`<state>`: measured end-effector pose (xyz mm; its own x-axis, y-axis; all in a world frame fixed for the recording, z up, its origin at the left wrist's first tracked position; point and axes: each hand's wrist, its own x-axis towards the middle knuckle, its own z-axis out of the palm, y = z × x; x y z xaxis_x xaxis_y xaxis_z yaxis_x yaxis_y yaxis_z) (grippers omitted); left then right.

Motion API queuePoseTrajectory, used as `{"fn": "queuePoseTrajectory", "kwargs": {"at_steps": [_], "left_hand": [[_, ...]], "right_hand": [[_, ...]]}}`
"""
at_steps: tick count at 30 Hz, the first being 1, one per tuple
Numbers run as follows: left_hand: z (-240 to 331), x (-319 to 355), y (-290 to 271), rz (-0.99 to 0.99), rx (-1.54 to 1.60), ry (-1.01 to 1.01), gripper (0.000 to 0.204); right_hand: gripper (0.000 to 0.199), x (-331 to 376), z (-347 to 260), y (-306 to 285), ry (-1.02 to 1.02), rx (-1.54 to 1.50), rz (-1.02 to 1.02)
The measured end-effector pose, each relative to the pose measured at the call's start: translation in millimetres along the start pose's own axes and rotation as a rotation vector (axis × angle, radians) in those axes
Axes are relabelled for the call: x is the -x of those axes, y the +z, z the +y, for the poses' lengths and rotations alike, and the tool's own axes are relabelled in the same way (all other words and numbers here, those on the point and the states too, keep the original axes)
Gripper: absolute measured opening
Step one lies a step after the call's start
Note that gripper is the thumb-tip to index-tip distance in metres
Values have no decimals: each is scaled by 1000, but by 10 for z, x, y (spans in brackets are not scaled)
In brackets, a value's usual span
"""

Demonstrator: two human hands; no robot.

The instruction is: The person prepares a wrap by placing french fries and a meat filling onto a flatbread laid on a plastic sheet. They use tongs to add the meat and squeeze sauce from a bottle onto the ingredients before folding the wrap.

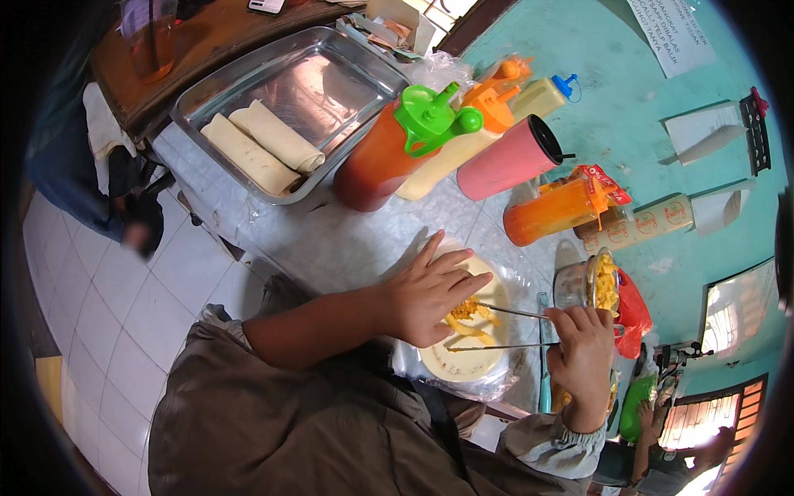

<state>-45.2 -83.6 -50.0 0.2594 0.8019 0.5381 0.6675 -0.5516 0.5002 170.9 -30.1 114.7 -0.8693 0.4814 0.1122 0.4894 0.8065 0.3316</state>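
Note:
A round pale tortilla [465,369] lies flat on clear plastic, with crumbly orange filling [465,310] and yellow strips [470,332] near its middle. My left hand [430,298] is over its left side, fingers spread, palm down, holding nothing; whether it presses on the tortilla I cannot tell. From the right, my right hand [581,351] grips metal tongs [521,345], whose two arms stand apart. One tip is by the orange filling, the other by the lower strip. A glass bowl [572,285] of yellow food stands just beyond my right hand.
A steel tray [285,197] at the far left holds two rolled tortillas [277,139]. Along the back stand a green-lidded sauce bottle [376,161], a pink tumbler [504,164] and an orange sauce bottle [546,217]. A red plastic bag [634,316] lies beyond the bowl. Other people are at both sides.

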Motion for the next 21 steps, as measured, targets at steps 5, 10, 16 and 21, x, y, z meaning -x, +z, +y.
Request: {"fn": "queuePoseTrajectory", "kwargs": {"at_steps": [5,10,16,21], "left_hand": [[-3,0,21,7,-16,-11,83],[-37,-4,94,13,12,-16,83],[-13,-3,64,-38,-12,-72,82],[-26,5,73,-24,-24,-55,80]], "right_hand": [[45,32,-33,-26,11,20,10],[44,65,-77,-59,15,54,-17],[44,153,-88,-76,17,71,6],[47,208,-99,-67,41,83,30]]}}
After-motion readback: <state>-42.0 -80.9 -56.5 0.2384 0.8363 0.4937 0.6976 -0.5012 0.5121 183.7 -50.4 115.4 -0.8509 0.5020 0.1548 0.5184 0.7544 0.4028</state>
